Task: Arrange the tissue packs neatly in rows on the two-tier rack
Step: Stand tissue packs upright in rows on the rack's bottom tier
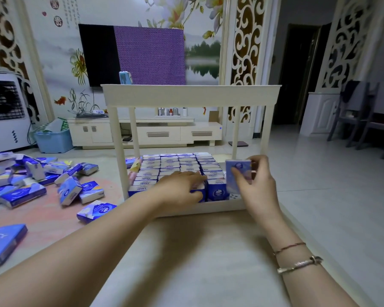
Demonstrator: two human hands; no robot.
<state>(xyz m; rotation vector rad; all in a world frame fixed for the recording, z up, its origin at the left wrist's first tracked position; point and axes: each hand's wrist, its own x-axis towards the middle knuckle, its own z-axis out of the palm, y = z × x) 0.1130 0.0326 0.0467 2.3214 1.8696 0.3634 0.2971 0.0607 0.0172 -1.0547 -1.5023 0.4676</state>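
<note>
Head cam: your right hand pinches one blue tissue pack upright, thumb on front, fingers curled behind, just above the empty front-right corner of the rack's bottom tier. Your left hand lies on the packed rows, fingers fairly straight, pressing the front packs, thumb at their near face. Lower tier nearly full w/ rows. Loose packs lie scattered on the floor to your left.
</note>
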